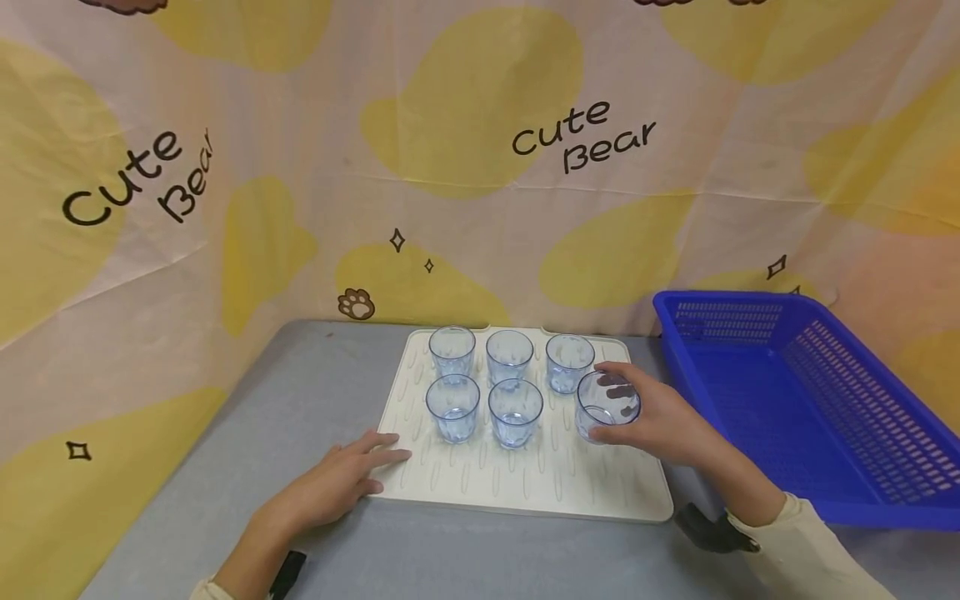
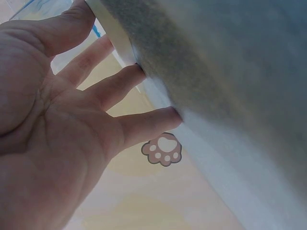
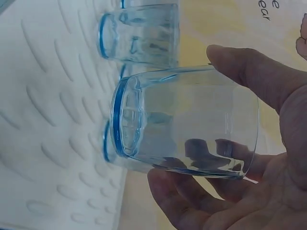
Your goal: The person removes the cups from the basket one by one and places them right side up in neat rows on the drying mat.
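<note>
A clear bluish drinking glass (image 3: 187, 122) is in my right hand (image 1: 663, 417), gripped by its sides with the thumb across from the fingers. It stands upright, its base close over the right part of a white ridged drying mat (image 1: 480, 487). On the mat are several matching glasses: three in the back row, including a back-right glass (image 1: 570, 363), and two in front, including a front-middle glass (image 1: 515, 414). My left hand (image 1: 333, 482) lies at the mat's left edge, fingers spread; in the left wrist view its fingertips (image 2: 168, 115) touch down by that edge.
To the right stands a blue plastic basket (image 1: 813, 512) with slotted walls, close beside my right forearm. The grey table (image 1: 322, 375) extends around the mat. A yellow and pale printed cloth (image 1: 465, 208) hangs behind and on the left.
</note>
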Available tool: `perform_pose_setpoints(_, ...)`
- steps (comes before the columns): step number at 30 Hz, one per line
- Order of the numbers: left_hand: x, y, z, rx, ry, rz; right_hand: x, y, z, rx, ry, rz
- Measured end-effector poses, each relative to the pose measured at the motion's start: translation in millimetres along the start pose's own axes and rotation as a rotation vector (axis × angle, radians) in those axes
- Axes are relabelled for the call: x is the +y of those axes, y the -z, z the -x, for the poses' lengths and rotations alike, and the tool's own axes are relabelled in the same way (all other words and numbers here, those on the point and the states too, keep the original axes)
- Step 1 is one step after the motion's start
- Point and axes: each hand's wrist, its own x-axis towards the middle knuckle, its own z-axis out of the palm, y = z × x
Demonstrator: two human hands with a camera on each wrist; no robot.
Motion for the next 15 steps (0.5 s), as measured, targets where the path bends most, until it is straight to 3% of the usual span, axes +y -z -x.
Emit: perform_pose_setpoints(15,1.9,0.8,-0.8,-0.014,0.022,0.013,9,-42,-20.1,-0.010,0.015,-0.109)
